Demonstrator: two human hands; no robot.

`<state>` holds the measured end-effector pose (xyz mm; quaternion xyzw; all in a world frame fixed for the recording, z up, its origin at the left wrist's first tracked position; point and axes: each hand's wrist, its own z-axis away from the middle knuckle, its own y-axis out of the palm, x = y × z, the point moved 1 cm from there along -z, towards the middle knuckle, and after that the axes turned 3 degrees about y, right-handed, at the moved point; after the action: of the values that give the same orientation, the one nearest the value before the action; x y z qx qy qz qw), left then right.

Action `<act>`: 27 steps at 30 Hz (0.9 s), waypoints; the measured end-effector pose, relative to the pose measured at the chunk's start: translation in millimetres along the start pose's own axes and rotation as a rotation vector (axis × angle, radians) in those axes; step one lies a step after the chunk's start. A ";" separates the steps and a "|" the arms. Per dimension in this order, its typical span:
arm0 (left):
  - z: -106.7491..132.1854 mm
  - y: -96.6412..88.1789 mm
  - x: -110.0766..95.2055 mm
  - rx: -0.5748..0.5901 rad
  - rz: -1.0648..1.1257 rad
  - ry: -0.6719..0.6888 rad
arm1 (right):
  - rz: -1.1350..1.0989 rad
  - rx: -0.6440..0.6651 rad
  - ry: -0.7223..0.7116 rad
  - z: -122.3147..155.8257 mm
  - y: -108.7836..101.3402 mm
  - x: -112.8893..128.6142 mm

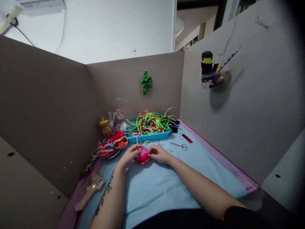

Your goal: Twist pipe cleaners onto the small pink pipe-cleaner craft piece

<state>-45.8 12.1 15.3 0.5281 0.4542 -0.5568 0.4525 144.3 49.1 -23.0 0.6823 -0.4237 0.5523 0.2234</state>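
Note:
Between my two hands is a small pink and red fuzzy craft piece (143,156), low over the blue cloth. My left hand (131,155) grips its left side, fingers curled over the upper edge. At its right edge my right hand (158,153) pinches with thumb and forefinger. A pale fuzzy stem sticks up by my left fingers. Just beyond the hands stands a blue tray (152,137) heaped with colourful pipe cleaners (152,122). Small scissors (179,146) lie to the right of my right hand, with a red strip (187,138) behind them.
Finished-looking colourful fuzzy pieces (111,148) sit on a plate at left. A pink glue gun (91,192) with a green light lies near my left forearm. Grey panels enclose the table; a green ornament (146,82) hangs at the back, and a clear tool bin (213,79) hangs at right.

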 end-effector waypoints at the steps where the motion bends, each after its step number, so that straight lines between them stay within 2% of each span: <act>1: 0.1 0.2 -0.3 -0.002 0.002 -0.001 | -0.004 -0.011 0.006 -0.3 0.0 -0.5; 8: 0.2 1.8 -2.3 -0.030 0.024 0.058 | 0.044 -0.145 0.080 -1.7 1.4 -2.0; 19: -3.0 2.7 2.7 -0.085 0.076 0.116 | -0.111 -0.169 0.133 -3.2 5.3 -1.2; 24: -6.4 2.8 6.3 -0.128 0.015 0.076 | -0.142 -0.175 0.111 -4.4 6.2 -5.1; 27: -6.0 3.3 5.5 -0.119 -0.051 0.097 | -0.165 -0.177 0.115 -5.0 7.8 -6.9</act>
<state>-41.7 17.3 9.6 0.5149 0.5214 -0.5138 0.4461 134.9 51.0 -29.3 0.6596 -0.3997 0.5307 0.3515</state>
